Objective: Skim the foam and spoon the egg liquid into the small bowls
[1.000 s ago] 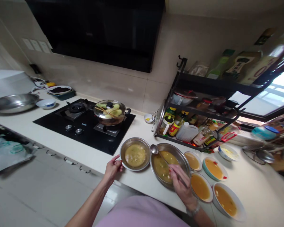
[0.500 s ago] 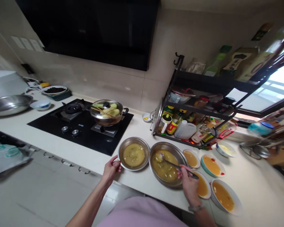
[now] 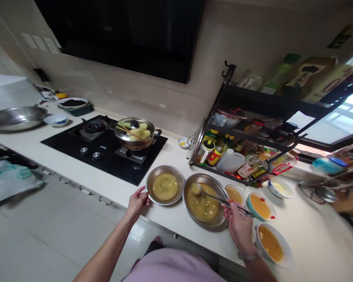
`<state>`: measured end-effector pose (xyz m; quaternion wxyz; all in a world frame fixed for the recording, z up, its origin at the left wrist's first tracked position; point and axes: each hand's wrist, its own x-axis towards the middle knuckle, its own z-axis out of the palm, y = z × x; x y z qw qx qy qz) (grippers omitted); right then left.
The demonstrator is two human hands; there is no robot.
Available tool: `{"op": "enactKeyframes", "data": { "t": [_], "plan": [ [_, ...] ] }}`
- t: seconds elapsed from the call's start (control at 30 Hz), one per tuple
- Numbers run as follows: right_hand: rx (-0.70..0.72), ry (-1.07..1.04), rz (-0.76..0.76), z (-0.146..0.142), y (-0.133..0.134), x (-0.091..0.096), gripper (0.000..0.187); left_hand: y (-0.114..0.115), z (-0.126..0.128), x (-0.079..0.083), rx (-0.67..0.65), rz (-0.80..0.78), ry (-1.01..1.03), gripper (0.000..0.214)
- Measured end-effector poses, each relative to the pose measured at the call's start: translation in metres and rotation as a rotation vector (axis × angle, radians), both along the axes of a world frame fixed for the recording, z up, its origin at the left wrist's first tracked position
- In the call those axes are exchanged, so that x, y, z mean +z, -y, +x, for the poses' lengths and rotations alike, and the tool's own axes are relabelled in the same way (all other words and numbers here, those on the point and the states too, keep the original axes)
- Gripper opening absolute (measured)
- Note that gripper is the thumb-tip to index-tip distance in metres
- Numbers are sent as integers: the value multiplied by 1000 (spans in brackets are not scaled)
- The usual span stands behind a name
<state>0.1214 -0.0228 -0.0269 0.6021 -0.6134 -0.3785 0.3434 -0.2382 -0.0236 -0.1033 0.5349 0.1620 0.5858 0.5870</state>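
My left hand (image 3: pixel 139 201) pinches the near-left rim of a steel bowl (image 3: pixel 180 191), which stands on the counter with yellowish soup in it. In my right hand (image 3: pixel 240 225) is the handle of a metal ladle (image 3: pixel 213 196). The ladle's scoop, filled with soup, is over the left part of a second, larger steel bowl (image 3: pixel 189 213), also with soup and pale pieces in it. The two steel bowls stand side by side. Beside my right hand are bowls of orange soup, one of them green-rimmed (image 3: pixel 260 206) and one white (image 3: pixel 286 254); another is mostly hidden behind the hand.
To the left, a lidded pan (image 3: pixel 135 135) sits on the black gas hob (image 3: pixel 114 166). A spice rack (image 3: pixel 220 170) with bottles stands behind the bowls. Farther right are a bowl of pale food (image 3: pixel 280 188) and a metal strainer (image 3: pixel 325 194). The counter's front edge runs close to me.
The ladle's scoop has turned level and shows soup in it. My right hand now covers most of one orange-soup bowl. My left hand stays on the smaller bowl's rim; the view has shifted slightly.
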Motion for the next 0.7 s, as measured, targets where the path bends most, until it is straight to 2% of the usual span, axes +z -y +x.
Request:
{"op": "enactKeyframes", "data": {
  "t": [0.1, 0.17, 0.27, 0.37, 0.43, 0.6, 0.7],
  "plan": [
    [59, -138, -19, -8, -7, 6, 30, -1, 2, -1, 23, 12, -21, 53],
    [97, -145, -2, -17, -12, 6, 30, -1, 2, -2, 26, 14, -38, 51],
    [162, -102, 26, -35, -18, 4, 32, -2, 3, -2, 24, 12, -60, 51],
    [290, 43, 75, -50, -18, 3, 33, -2, 4, -2, 35, 3, -77, 52],
    [412, 204, 176, -56, -15, 3, 29, -2, 4, -1, 40, 3, -82, 52],
    [733, 599, 645, -55, -4, 6, 25, -2, 5, 2, 27, -15, -94, 51],
    [722, 690, 724, -44, -1, 8, 27, -1, 6, 4, 40, -18, -97, 53]
  ]
}}
